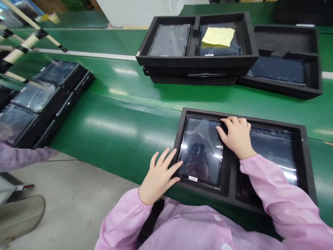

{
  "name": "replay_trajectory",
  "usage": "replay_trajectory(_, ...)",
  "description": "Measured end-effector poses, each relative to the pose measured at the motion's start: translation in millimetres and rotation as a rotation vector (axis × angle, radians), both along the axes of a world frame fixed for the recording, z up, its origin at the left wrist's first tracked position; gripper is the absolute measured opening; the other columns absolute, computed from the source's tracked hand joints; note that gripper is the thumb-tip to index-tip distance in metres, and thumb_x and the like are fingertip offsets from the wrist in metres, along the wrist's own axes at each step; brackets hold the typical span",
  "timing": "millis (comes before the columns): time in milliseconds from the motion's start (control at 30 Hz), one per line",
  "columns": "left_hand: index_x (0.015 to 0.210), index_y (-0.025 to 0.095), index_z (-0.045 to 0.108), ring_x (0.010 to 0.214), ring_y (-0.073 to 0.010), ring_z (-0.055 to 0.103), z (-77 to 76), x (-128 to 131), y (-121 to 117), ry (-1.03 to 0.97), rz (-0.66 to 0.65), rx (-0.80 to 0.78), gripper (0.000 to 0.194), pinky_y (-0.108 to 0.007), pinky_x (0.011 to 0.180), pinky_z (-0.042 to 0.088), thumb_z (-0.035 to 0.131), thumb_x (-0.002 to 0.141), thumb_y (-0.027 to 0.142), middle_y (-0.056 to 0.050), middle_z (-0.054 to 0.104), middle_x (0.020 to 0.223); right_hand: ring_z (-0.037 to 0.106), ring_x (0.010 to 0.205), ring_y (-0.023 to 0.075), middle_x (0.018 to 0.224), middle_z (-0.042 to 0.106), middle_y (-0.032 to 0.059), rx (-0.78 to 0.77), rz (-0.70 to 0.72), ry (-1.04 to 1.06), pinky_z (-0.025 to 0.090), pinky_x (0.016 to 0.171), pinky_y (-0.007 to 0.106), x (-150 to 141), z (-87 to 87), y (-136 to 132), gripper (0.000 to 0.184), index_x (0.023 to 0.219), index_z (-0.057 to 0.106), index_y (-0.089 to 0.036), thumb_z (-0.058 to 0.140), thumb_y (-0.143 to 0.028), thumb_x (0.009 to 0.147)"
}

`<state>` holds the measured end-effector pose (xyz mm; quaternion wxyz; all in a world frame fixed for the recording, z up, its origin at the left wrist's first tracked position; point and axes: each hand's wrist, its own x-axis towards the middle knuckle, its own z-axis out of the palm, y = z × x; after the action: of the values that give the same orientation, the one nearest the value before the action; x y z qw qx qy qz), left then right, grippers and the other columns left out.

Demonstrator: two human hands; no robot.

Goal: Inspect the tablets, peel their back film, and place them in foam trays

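Note:
In front of me lies a black foam tray (231, 194) with two compartments. A film-covered tablet screen (201, 149) with a small white label sits in its left compartment. Another dark screen (275, 146) fills the right compartment, partly hidden by my sleeve. My left hand (160, 173) has its fingers spread at the tray's left edge, one fingertip by the left screen's side. Bent over the divider, my right hand (236, 135) has its thumb and fingertips at the left screen's upper right edge. Whether it pinches the screen I cannot tell.
A stack of black foam trays (197, 61) holding screens stands across the green bench, with a yellow note (218, 36) on one screen. Right of it rests a tilted tray (281, 88). Stacked screens (39, 95) lie at left, near a pipe frame (26, 43) and another person's sleeve (26, 159).

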<state>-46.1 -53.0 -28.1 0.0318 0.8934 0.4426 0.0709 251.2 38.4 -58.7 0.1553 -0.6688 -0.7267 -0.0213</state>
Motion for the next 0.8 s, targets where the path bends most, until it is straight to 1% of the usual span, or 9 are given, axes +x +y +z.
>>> replay_trajectory(100, 0.116, 0.024, 0.066, 0.126, -0.0334, 0.055, 5.2, 9, 14, 0.082, -0.133, -0.020, 0.049, -0.052, 0.105, 0.040, 0.083, 0.071, 0.036, -0.012, 0.062, 0.135, 0.052, 0.094, 0.0338, 0.105, 0.067, 0.0182, 0.020, 0.002, 0.005, 0.038, 0.079, 0.044, 0, -2.0, -1, 0.034, 0.109, 0.069, -0.010, 0.054, -0.035, 0.091)
replay_trajectory(167, 0.115, 0.020, 0.065, 0.124, -0.0309, 0.057, 5.8, 13, 21, 0.133, -0.235, -0.029, 0.049, -0.049, 0.106, 0.041, 0.082, 0.072, 0.036, -0.011, 0.065, 0.131, 0.052, 0.094, 0.0336, 0.105, 0.068, 0.0178, 0.021, -0.003, 0.011, 0.038, 0.079, 0.044, 0, -2.4, -1, 0.033, 0.109, 0.069, -0.010, 0.054, -0.034, 0.091)
replay_trajectory(333, 0.117, 0.017, 0.063, 0.116, -0.0218, 0.062, 6.7, 15, 28, 0.177, -0.458, 0.035, 0.028, -0.041, 0.105, 0.041, 0.060, 0.089, 0.017, -0.006, 0.070, 0.124, 0.052, 0.093, 0.0331, 0.104, 0.069, 0.0171, 0.005, -0.002, 0.038, 0.038, 0.079, 0.044, 0, -1.5, 0, 0.032, 0.109, 0.070, -0.010, 0.055, -0.032, 0.091)
replay_trajectory(400, 0.114, 0.016, 0.064, 0.114, -0.0204, 0.063, 7.7, 14, 30, 0.171, -0.525, 0.081, 0.026, -0.039, 0.103, 0.042, 0.051, 0.092, 0.010, -0.005, 0.071, 0.122, 0.052, 0.092, 0.0329, 0.104, 0.069, 0.0168, -0.001, 0.003, 0.053, 0.038, 0.079, 0.044, 0, -1.0, 0, 0.032, 0.110, 0.069, -0.010, 0.055, -0.032, 0.092)
replay_trajectory(533, 0.110, 0.017, 0.065, 0.105, -0.0181, 0.066, 6.5, 9, 38, 0.118, -0.651, 0.086, 0.025, -0.035, 0.100, 0.044, 0.046, 0.095, 0.012, -0.004, 0.073, 0.117, 0.052, 0.093, 0.0337, 0.103, 0.069, 0.0170, -0.003, 0.008, 0.083, 0.038, 0.079, 0.045, -1, -1.7, -1, 0.032, 0.110, 0.069, -0.010, 0.055, -0.032, 0.091)
replay_trajectory(633, 0.092, 0.019, 0.066, 0.103, -0.0186, 0.067, 3.2, 5, 42, 0.051, -0.676, 0.098, 0.020, -0.035, 0.097, 0.044, 0.047, 0.094, 0.013, -0.006, 0.073, 0.114, 0.053, 0.094, 0.0341, 0.103, 0.070, 0.0173, -0.006, 0.005, 0.113, 0.040, 0.080, 0.046, -2, -2.7, 0, 0.031, 0.109, 0.069, -0.010, 0.056, -0.030, 0.090)
replay_trajectory(700, 0.081, 0.019, 0.063, 0.096, -0.0168, 0.068, 0.9, 5, 40, -0.011, -0.666, 0.122, 0.022, -0.032, 0.091, 0.045, 0.047, 0.092, 0.010, -0.005, 0.075, 0.106, 0.054, 0.093, 0.0336, 0.104, 0.070, 0.0170, -0.002, 0.004, 0.160, 0.041, 0.080, 0.047, -1, 0.2, -1, 0.030, 0.108, 0.069, -0.010, 0.055, -0.029, 0.088)
replay_trajectory(767, 0.079, 0.019, 0.060, 0.081, -0.0135, 0.069, -2.2, 5, 35, -0.102, -0.587, 0.135, 0.022, -0.030, 0.080, 0.044, 0.046, 0.092, 0.008, -0.002, 0.077, 0.088, 0.057, 0.094, 0.0325, 0.106, 0.071, 0.0162, 0.024, 0.011, 0.240, 0.043, 0.082, 0.047, 4, 9.1, -4, 0.029, 0.108, 0.068, -0.012, 0.055, -0.027, 0.087)
replay_trajectory(800, 0.081, 0.020, 0.059, 0.073, -0.0122, 0.068, -4.4, 5, 31, -0.159, -0.509, 0.129, 0.021, -0.029, 0.075, 0.043, 0.046, 0.092, 0.009, 0.001, 0.075, 0.079, 0.059, 0.094, 0.0317, 0.107, 0.071, 0.0156, 0.042, 0.014, 0.287, 0.044, 0.083, 0.047, 7, 16.1, -7, 0.029, 0.109, 0.068, -0.013, 0.054, -0.027, 0.087)
